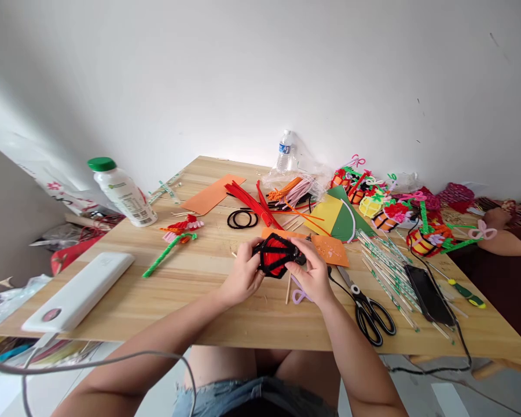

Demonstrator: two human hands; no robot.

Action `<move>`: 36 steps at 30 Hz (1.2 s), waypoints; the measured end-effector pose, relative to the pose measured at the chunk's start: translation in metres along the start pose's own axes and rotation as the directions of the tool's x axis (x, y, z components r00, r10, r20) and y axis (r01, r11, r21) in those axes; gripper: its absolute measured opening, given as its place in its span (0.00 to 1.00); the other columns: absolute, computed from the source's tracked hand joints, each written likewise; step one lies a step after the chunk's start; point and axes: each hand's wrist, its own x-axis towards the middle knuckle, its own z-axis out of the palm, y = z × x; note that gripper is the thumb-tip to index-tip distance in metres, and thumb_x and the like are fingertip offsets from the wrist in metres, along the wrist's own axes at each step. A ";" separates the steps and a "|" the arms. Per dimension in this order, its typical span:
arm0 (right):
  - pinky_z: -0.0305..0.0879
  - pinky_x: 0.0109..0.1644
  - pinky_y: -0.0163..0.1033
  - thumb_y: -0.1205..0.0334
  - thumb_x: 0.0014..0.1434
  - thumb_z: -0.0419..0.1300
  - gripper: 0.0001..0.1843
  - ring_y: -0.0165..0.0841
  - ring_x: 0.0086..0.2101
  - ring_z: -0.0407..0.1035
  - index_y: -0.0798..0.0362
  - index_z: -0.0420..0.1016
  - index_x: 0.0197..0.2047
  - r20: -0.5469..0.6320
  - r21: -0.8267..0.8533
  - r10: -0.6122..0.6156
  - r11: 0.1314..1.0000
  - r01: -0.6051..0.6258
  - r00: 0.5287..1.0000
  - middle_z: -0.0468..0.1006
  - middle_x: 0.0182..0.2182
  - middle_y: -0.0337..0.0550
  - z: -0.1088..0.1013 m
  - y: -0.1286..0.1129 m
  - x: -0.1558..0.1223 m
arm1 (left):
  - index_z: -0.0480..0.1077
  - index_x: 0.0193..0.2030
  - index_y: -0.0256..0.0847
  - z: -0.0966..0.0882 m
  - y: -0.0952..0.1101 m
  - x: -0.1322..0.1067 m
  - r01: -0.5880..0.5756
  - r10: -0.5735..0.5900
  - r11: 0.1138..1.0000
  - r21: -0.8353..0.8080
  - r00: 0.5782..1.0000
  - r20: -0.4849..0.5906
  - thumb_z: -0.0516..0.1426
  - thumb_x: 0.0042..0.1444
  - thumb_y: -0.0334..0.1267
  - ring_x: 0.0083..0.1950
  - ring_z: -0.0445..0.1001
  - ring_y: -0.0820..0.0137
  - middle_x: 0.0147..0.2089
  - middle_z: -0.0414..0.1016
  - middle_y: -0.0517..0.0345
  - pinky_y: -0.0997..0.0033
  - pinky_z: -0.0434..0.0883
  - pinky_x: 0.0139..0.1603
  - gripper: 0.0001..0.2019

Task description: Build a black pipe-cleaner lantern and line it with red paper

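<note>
Between my two hands, over the front middle of the table, is a small red lantern-shaped craft piece (274, 256) with black fuzzy pipe-cleaner ribs. My left hand (245, 277) is closed on its left side. Gripping the opposite end is my right hand (313, 273), with thumb and fingers at the black gathered part. A lilac pipe-cleaner loop (301, 295) and a thin wooden stick (288, 288) lie just below the hands. Orange card (332, 249) lies behind them, partly covered. Black-handled scissors (367, 310) rest to the right of my right hand.
Red pipe cleaners (254, 204) and a black coil (242, 219) lie behind. Left are a white bottle (124, 194), power bank (80, 289) and green stem (167, 258). Right are wrapped sticks (388, 278), a phone (429, 294), a screwdriver (466, 293), finished lanterns (388, 217) and another person's arm (510, 237).
</note>
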 end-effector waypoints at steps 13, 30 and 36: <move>0.67 0.54 0.55 0.67 0.58 0.62 0.23 0.43 0.50 0.69 0.45 0.69 0.57 -0.030 -0.265 -0.332 0.912 0.313 0.943 0.76 0.50 0.49 -0.002 -0.013 0.007 | 0.64 0.40 0.39 -0.015 0.004 0.010 0.090 -0.090 0.987 -0.131 0.996 0.009 0.52 0.57 0.39 0.67 0.54 0.51 0.65 0.54 0.38 0.42 0.56 0.64 0.07; 0.68 0.51 0.54 0.71 0.56 0.62 0.24 0.44 0.48 0.68 0.48 0.70 0.56 0.070 -0.464 -0.444 0.778 0.423 0.893 0.77 0.47 0.50 0.000 -0.007 0.005 | 0.74 0.34 0.40 -0.014 -0.008 0.012 0.292 -0.505 0.541 -0.789 0.862 -0.028 0.59 0.57 0.47 0.33 0.66 0.71 0.30 0.69 0.57 0.69 0.65 0.36 0.12; 0.65 0.54 0.55 0.67 0.57 0.62 0.12 0.44 0.50 0.66 0.49 0.76 0.45 0.399 -0.491 -0.300 0.728 0.478 0.867 0.78 0.44 0.48 0.013 0.002 0.001 | 0.71 0.28 0.37 -0.015 0.005 0.009 0.395 -0.471 0.304 -0.867 0.853 0.224 0.63 0.52 0.49 0.26 0.62 0.75 0.23 0.68 0.60 0.72 0.60 0.28 0.15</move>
